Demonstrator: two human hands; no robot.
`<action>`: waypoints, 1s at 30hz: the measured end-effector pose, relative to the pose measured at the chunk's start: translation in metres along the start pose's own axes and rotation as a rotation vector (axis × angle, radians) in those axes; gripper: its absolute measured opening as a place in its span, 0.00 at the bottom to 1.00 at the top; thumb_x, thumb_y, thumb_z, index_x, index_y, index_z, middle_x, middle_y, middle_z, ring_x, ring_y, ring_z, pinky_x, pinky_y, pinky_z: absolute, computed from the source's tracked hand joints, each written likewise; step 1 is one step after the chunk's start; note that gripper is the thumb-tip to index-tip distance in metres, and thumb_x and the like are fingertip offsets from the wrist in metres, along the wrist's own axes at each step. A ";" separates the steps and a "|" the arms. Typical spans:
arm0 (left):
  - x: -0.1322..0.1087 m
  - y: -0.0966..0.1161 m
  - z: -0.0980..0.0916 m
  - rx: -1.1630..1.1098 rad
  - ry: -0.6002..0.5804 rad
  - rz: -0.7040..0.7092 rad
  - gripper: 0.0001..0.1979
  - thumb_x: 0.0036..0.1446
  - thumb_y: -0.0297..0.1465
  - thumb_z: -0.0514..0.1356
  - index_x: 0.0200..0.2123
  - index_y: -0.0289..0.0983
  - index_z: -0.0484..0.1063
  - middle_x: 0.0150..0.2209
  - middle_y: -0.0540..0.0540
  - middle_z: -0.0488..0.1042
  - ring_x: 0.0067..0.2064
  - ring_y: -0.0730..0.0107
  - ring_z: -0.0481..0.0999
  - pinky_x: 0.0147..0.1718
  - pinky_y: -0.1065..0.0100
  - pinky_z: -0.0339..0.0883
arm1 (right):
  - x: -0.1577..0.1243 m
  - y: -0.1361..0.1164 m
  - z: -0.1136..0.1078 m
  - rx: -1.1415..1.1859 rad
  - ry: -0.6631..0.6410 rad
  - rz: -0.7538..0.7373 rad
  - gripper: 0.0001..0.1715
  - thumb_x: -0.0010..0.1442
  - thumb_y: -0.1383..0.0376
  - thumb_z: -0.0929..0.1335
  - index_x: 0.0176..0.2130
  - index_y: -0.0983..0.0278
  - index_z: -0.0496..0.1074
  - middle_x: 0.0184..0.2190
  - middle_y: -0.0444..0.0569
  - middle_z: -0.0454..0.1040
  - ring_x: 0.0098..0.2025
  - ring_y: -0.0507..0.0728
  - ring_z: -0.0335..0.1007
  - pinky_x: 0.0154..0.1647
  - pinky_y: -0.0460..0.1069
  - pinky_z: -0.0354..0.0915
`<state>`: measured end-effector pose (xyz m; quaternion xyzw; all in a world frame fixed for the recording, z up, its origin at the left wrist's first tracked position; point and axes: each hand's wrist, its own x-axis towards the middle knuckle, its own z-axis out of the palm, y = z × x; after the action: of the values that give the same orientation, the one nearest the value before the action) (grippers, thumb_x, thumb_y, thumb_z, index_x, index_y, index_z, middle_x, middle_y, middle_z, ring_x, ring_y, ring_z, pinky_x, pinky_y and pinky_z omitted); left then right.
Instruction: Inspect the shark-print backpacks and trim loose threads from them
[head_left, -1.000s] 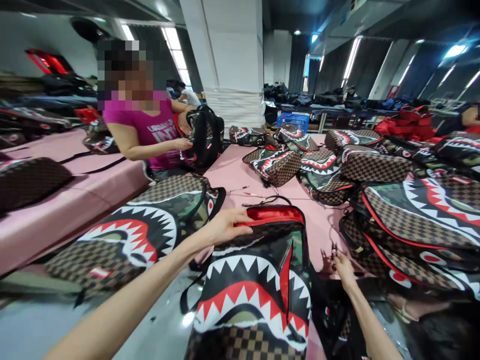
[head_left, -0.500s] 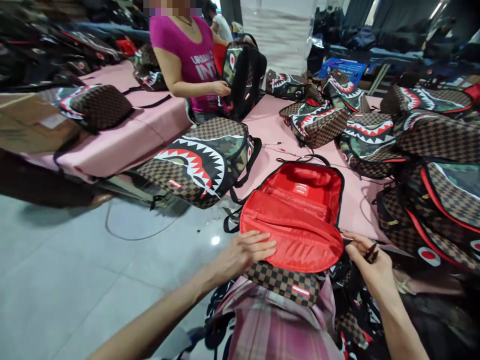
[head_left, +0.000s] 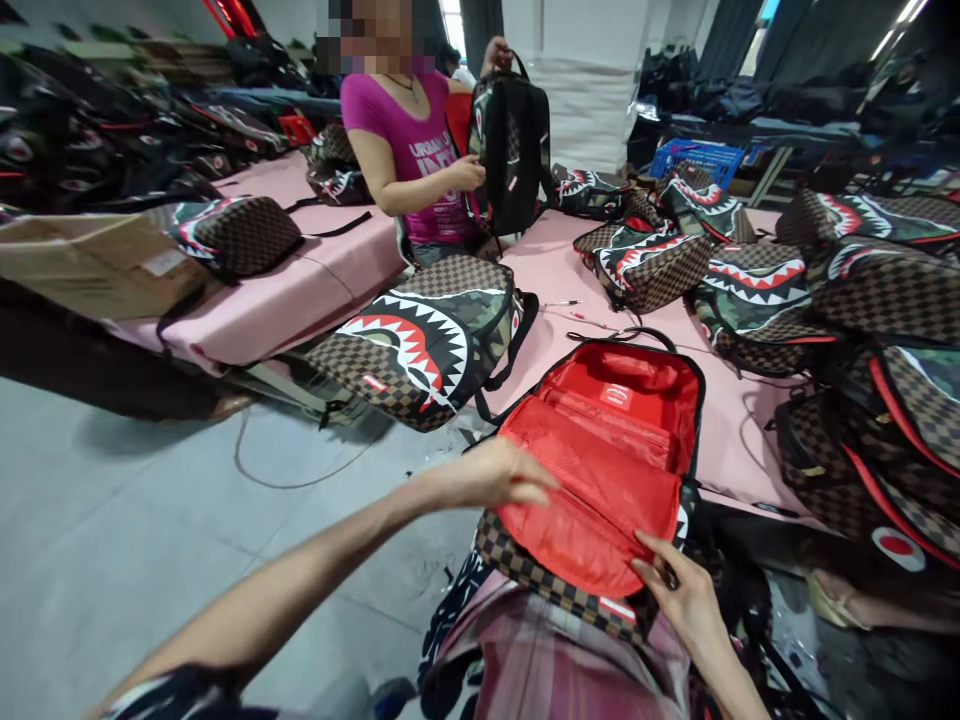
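An unzipped backpack (head_left: pixel 570 580) in brown check lies before me, half on the table and half over my lap. Its front flap is folded down toward me, showing the red lining (head_left: pixel 600 480) and a zipped inner pocket. Over the left part of that lining is my left hand (head_left: pixel 499 475), blurred, with its fingers apart and holding nothing; whether it touches the cloth I cannot tell. At the flap's right edge, the thumb and forefinger of my right hand (head_left: pixel 679 590) touch the red cloth. A small dark tool (head_left: pixel 667 574), mostly hidden, sits inside that hand.
A closed shark-mouth backpack (head_left: pixel 420 340) lies to the left, overhanging the edge of the pink table (head_left: pixel 544 250). More backpacks (head_left: pixel 892 440) are piled at right. Opposite, a person (head_left: pixel 405 150) holds up a backpack (head_left: pixel 517 140). An open cardboard box (head_left: pixel 97 265) is at left.
My left hand has lifted from the lining. My right hand has moved from beside the bag to the flap's lower right edge. The person opposite has raised their backpack by its top.
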<state>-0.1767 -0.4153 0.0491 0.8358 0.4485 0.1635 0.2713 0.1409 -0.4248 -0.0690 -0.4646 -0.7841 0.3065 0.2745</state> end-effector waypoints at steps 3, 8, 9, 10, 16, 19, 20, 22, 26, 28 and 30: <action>0.077 -0.011 -0.020 0.049 0.115 -0.121 0.18 0.62 0.38 0.48 0.47 0.38 0.71 0.47 0.47 0.74 0.47 0.72 0.72 0.48 0.75 0.60 | -0.002 0.002 0.007 0.025 -0.011 -0.031 0.20 0.58 0.55 0.64 0.45 0.63 0.72 0.30 0.49 0.75 0.27 0.52 0.71 0.30 0.44 0.68; 0.154 -0.036 0.019 0.273 -0.255 -0.381 0.15 0.57 0.38 0.53 0.37 0.37 0.77 0.38 0.43 0.78 0.41 0.62 0.76 0.41 0.68 0.65 | -0.007 -0.003 -0.010 0.050 -0.069 -0.025 0.18 0.59 0.60 0.64 0.47 0.63 0.71 0.33 0.50 0.76 0.29 0.52 0.72 0.30 0.45 0.68; 0.155 -0.038 0.027 0.278 -0.295 -0.379 0.14 0.56 0.38 0.55 0.34 0.38 0.77 0.34 0.44 0.78 0.39 0.61 0.76 0.39 0.68 0.66 | -0.005 -0.005 -0.020 0.054 -0.082 -0.002 0.16 0.58 0.59 0.64 0.44 0.62 0.73 0.31 0.49 0.76 0.27 0.52 0.71 0.29 0.45 0.67; 0.152 -0.039 0.034 0.287 -0.324 -0.378 0.14 0.56 0.38 0.55 0.32 0.38 0.77 0.33 0.44 0.78 0.37 0.61 0.77 0.38 0.68 0.67 | 0.000 -0.008 -0.031 0.055 -0.089 0.023 0.15 0.58 0.59 0.65 0.41 0.62 0.74 0.29 0.48 0.76 0.26 0.52 0.71 0.28 0.44 0.67; 0.120 -0.016 0.045 0.341 -0.325 -0.381 0.20 0.60 0.37 0.48 0.33 0.35 0.77 0.35 0.38 0.77 0.40 0.54 0.76 0.38 0.61 0.67 | 0.110 -0.018 -0.073 -0.110 -0.034 -0.036 0.17 0.62 0.60 0.59 0.41 0.63 0.72 0.39 0.50 0.75 0.39 0.56 0.71 0.40 0.47 0.65; 0.110 -0.006 0.052 0.384 -0.239 -0.361 0.20 0.61 0.37 0.47 0.33 0.35 0.76 0.34 0.37 0.77 0.39 0.54 0.77 0.37 0.61 0.66 | 0.181 -0.024 -0.042 -0.464 -0.198 0.025 0.20 0.61 0.64 0.59 0.53 0.59 0.65 0.50 0.50 0.70 0.47 0.58 0.68 0.44 0.49 0.62; 0.107 -0.006 0.054 0.403 -0.207 -0.350 0.20 0.61 0.36 0.47 0.32 0.35 0.76 0.33 0.37 0.77 0.39 0.54 0.77 0.37 0.61 0.66 | 0.197 -0.027 -0.027 -0.546 -0.261 0.051 0.21 0.61 0.64 0.59 0.54 0.58 0.64 0.51 0.50 0.69 0.47 0.59 0.68 0.44 0.50 0.62; 0.099 -0.012 0.058 0.434 -0.155 -0.350 0.20 0.61 0.36 0.47 0.32 0.34 0.76 0.32 0.37 0.77 0.38 0.54 0.77 0.36 0.61 0.67 | 0.212 -0.031 -0.002 -0.626 -0.343 0.073 0.19 0.62 0.63 0.59 0.52 0.58 0.65 0.49 0.51 0.70 0.46 0.60 0.70 0.43 0.50 0.62; 0.084 -0.034 0.063 0.418 -0.068 -0.518 0.21 0.61 0.39 0.47 0.32 0.34 0.76 0.34 0.36 0.77 0.40 0.55 0.76 0.38 0.60 0.67 | 0.197 -0.019 0.011 -0.676 -0.393 0.106 0.17 0.62 0.58 0.58 0.45 0.61 0.69 0.39 0.53 0.75 0.41 0.61 0.72 0.37 0.50 0.63; 0.080 -0.045 0.063 0.404 -0.041 -0.596 0.22 0.61 0.41 0.47 0.31 0.32 0.76 0.33 0.35 0.76 0.40 0.55 0.76 0.38 0.61 0.67 | 0.182 -0.009 0.003 -0.695 -0.406 0.160 0.19 0.62 0.56 0.58 0.44 0.61 0.70 0.36 0.54 0.76 0.39 0.61 0.73 0.35 0.49 0.63; 0.078 -0.052 0.064 0.406 -0.009 -0.636 0.22 0.61 0.39 0.46 0.33 0.32 0.75 0.34 0.36 0.76 0.40 0.57 0.76 0.39 0.63 0.67 | 0.170 -0.002 -0.005 -0.699 -0.405 0.213 0.20 0.63 0.54 0.57 0.44 0.60 0.69 0.36 0.53 0.76 0.39 0.60 0.73 0.34 0.49 0.62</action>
<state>-0.1358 -0.3458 -0.0310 0.6920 0.7079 -0.0249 0.1391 0.0723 -0.2723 -0.0399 -0.5388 -0.8265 0.1336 -0.0929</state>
